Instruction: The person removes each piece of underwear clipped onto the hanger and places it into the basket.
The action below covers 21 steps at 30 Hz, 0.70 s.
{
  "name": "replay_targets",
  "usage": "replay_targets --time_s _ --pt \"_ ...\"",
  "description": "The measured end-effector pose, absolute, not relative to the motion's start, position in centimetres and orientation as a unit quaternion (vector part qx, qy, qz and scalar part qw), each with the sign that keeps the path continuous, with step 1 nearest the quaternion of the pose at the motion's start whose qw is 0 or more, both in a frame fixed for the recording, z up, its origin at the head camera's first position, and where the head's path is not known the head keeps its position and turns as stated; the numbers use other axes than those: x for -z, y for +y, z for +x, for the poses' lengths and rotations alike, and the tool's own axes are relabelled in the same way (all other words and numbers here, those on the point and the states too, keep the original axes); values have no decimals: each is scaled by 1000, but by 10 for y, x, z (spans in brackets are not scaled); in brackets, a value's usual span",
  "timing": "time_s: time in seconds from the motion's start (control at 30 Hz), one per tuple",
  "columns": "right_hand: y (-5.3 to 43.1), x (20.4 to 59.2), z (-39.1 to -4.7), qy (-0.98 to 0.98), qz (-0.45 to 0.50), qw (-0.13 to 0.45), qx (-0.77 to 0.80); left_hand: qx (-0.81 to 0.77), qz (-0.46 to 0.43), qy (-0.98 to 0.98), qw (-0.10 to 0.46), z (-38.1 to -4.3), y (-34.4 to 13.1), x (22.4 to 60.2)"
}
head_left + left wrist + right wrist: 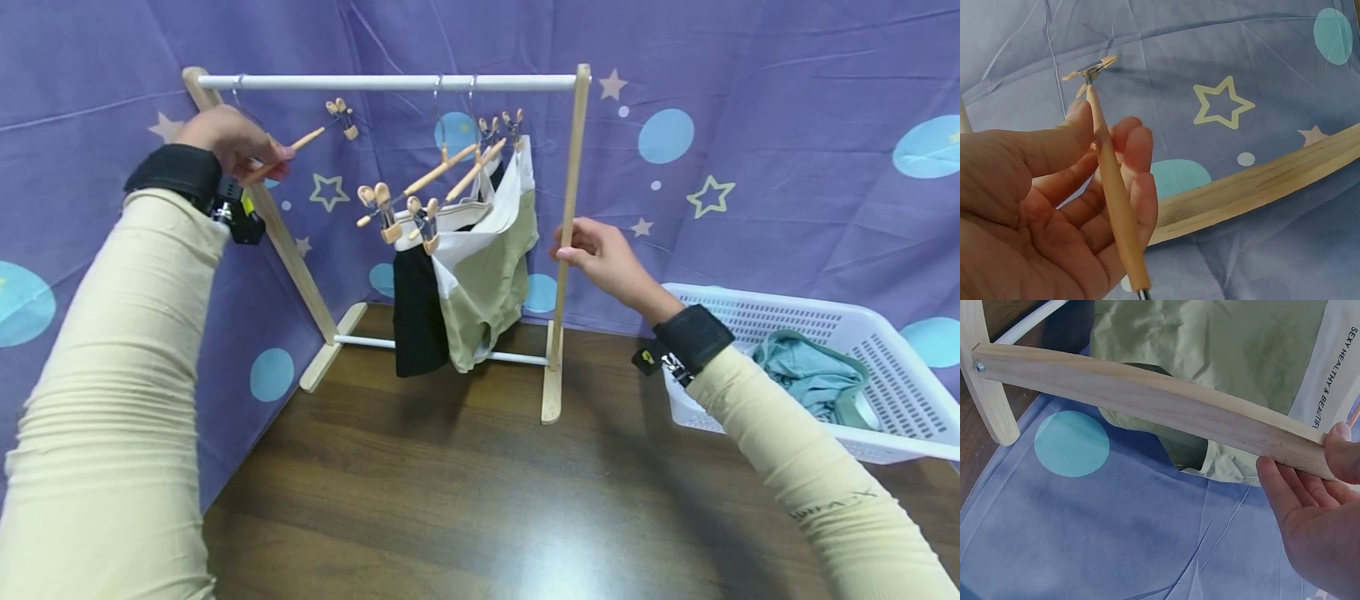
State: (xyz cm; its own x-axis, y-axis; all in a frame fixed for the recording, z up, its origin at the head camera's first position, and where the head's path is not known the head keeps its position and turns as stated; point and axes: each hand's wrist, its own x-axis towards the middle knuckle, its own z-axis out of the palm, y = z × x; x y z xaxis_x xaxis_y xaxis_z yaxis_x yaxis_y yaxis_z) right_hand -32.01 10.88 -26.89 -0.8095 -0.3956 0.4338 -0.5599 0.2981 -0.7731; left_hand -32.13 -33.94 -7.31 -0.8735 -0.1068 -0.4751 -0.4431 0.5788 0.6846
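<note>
My left hand [240,143] holds the wooden bar of a clip hanger [306,138], whose hook sits on the rack's white rail [337,82] near its left end. In the left wrist view the thumb and curled fingers pinch the hanger bar [1116,206]; its far clip carries no cloth. With thumb and fingertips my right hand [603,258] grips the rack's right wooden post [574,158]. Between the posts, two more clip hangers bear olive-green underpants [487,275] with a white waistband and a black pair [418,312], partly hidden behind them.
To the right stands a white plastic basket [847,312] with a teal garment [810,375] in it. The rack's wooden foot [552,396] rests on the brown tabletop [450,500]. A purple patterned cloth [750,67] hangs behind and at the left.
</note>
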Motion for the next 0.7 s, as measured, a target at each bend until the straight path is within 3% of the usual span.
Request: replay_targets --time_s 0.33,0.7 --pt "109 270 -320 -799 297 68 -519 -341 -150 889 266 -317 -336 64" --pt "107 269 -322 -801 296 68 -516 -235 -130 936 230 -311 -336 54"
